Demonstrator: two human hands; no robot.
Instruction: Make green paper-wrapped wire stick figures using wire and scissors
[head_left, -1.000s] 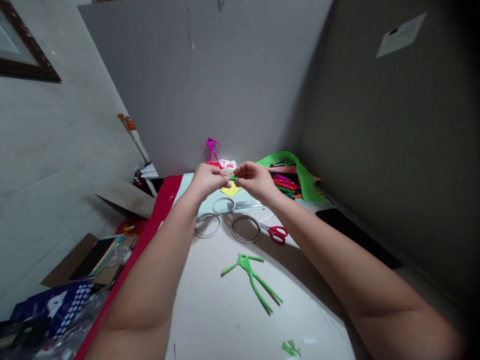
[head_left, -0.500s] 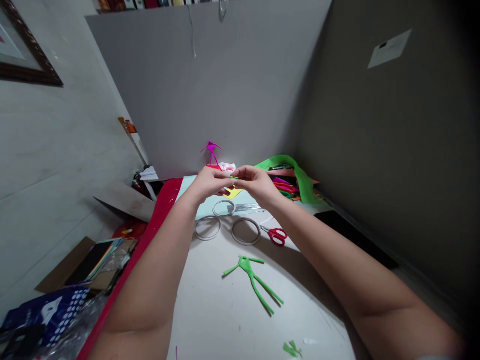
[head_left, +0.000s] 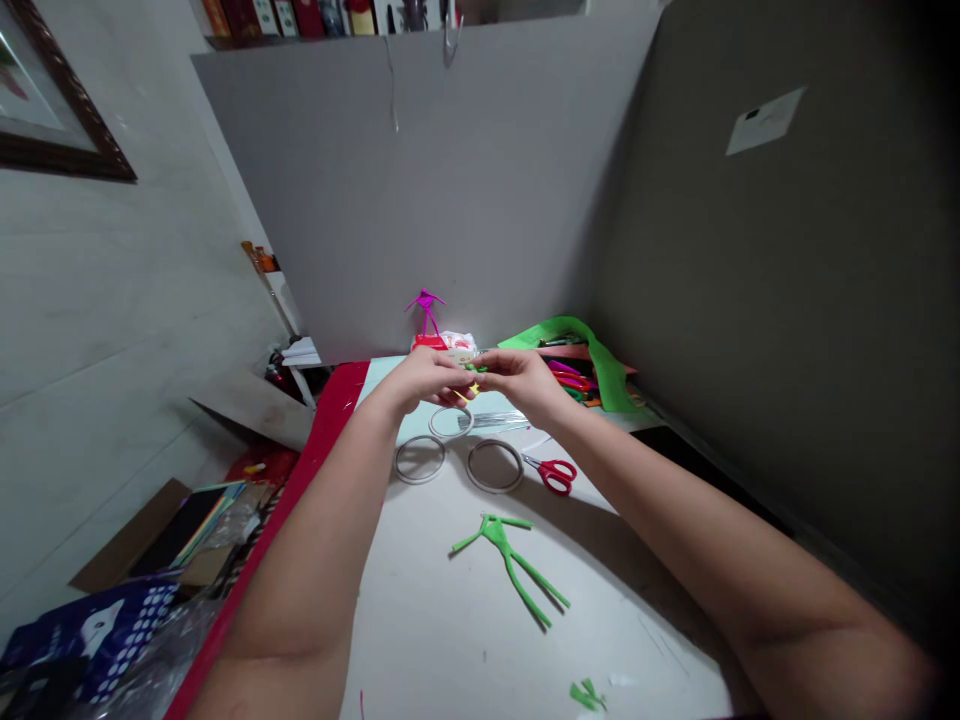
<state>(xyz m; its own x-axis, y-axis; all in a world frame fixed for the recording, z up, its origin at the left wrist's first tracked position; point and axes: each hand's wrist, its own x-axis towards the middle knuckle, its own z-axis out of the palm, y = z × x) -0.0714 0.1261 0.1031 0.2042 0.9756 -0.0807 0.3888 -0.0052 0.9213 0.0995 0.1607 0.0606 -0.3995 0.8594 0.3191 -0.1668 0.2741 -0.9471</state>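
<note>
My left hand [head_left: 433, 380] and my right hand [head_left: 519, 378] meet over the far part of the table, fingertips pinched on a small green piece [head_left: 475, 368] between them. It looks like crepe paper, though the fingers hide much of it. Nearer to me, a headless green paper figure [head_left: 498, 534] with thin arms and legs lies flat on the white tabletop. Behind the hands a magenta figure [head_left: 426, 303] stands upright against the grey panel. Red-handled scissors [head_left: 555, 474] rest below my right wrist.
Three rolls of tape [head_left: 496, 466], ring-shaped, lie below my hands, near a bundle of thin wires [head_left: 491, 421]. A green strip [head_left: 611, 375] drapes over a box of tools at the back right. Green scraps [head_left: 587, 694] lie at the near edge. Grey panels rise behind and right.
The view has tilted up slightly. Both hands stay together on the green piece; the right fingers have shifted a little and more of the piece shows.
</note>
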